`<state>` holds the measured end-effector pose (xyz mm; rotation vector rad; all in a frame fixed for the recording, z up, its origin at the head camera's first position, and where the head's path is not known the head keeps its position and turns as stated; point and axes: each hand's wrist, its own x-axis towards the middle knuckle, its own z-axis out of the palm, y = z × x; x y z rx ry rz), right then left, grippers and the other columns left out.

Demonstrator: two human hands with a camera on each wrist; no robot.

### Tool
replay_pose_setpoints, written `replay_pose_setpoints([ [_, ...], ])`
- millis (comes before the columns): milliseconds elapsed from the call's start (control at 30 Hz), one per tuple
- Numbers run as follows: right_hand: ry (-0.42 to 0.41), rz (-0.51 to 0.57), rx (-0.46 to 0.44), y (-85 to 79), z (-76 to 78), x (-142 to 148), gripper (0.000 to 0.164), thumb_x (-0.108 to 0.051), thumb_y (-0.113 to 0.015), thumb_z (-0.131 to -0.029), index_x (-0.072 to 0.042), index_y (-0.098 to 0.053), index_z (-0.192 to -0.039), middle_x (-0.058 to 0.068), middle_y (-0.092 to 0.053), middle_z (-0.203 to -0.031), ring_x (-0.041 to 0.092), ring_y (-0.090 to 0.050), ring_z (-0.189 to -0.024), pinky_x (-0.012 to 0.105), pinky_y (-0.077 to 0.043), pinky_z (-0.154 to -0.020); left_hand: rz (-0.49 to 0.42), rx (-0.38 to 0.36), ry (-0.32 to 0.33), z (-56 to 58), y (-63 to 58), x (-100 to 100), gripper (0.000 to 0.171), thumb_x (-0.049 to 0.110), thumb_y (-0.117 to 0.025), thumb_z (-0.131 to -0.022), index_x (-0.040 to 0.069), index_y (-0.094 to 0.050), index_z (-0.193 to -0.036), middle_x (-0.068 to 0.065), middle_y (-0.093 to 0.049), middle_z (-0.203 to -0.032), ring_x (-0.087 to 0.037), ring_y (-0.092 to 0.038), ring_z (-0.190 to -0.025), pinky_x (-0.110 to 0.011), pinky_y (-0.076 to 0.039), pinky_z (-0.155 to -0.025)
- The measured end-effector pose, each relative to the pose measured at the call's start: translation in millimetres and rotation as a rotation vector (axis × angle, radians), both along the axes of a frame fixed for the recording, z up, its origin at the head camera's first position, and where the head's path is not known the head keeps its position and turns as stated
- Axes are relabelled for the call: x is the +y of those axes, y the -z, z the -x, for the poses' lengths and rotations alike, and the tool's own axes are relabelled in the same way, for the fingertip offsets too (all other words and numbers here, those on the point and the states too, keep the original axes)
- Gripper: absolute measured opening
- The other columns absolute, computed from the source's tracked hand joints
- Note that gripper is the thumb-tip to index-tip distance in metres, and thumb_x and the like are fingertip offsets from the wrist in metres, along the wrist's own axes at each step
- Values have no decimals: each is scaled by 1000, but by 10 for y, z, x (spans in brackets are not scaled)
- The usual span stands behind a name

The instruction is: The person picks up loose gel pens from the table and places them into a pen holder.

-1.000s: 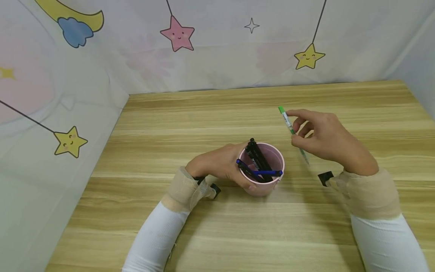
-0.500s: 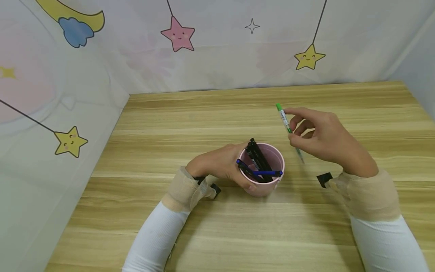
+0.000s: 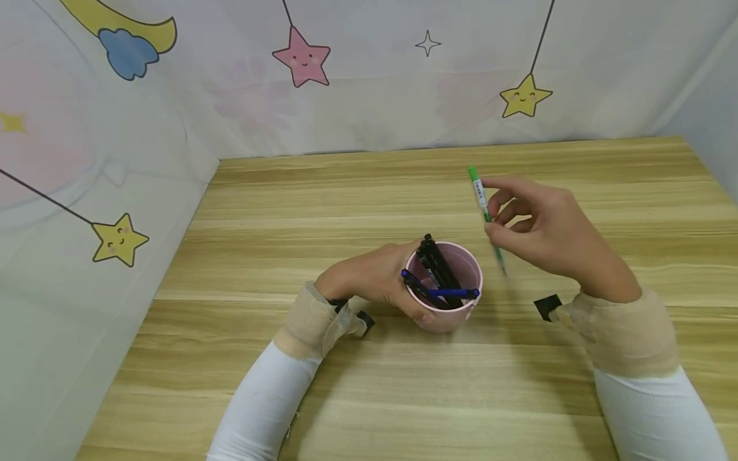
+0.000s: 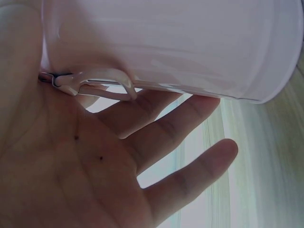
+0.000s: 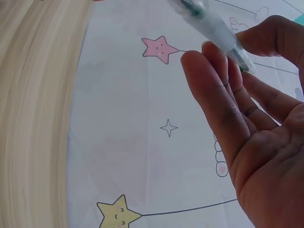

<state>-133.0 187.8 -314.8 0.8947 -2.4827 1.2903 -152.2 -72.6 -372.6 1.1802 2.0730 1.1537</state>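
Note:
A small pink bucket (image 3: 442,324) stands on the table, holding several black pens (image 3: 441,266) and a blue pen (image 3: 455,293) lying across its mouth. My left hand (image 3: 377,276) grips it from the left, thumb along the near side. In the left wrist view the bucket's wall (image 4: 166,42) rests against that hand's fingers, near a pink loop (image 4: 121,76). To the bucket's right, my right hand (image 3: 539,230) pinches a clear gel pen with a green end (image 3: 478,191) between thumb and fingers. It tilts, tip downward, above the table. The right wrist view shows the gel pen (image 5: 216,31) up close.
A wood-grain table (image 3: 288,211) spreads around both hands. Behind it hangs a pale cloth backdrop (image 3: 369,115) printed with stars, and another cloth side (image 3: 75,333) borders the left edge. Each wrist carries a wrapped strap with a black piece.
My right hand has shifted slightly left and away from me with the gel pen, whose tip has swung left toward the bucket and become more upright. My left hand and the bucket have stayed still.

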Motion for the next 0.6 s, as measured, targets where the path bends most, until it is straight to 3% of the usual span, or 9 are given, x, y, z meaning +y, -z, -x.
replay_pose_setpoints([
  [367, 25, 97, -14, -41, -41, -4, 60, 8, -66, -75, -10, -51, -131, 7, -58, -90, 16, -62, -75, 17, -52, -59, 35, 24, -28, -12, 13, -8, 85, 47, -84, -55, 24, -45, -126, 11, -59, -113, -7, -53, -103, -36, -45, -91],
  [600, -76, 387, -123, -84, -63, -38, 57, 14, -63, -74, 0, -51, -128, 16, -57, -91, 25, -61, -73, 21, -54, -60, 53, 37, -38, -25, -1, -15, 83, 48, -84, -55, 24, -46, -125, 12, -59, -111, -8, -53, -102, -31, -45, -89],
])
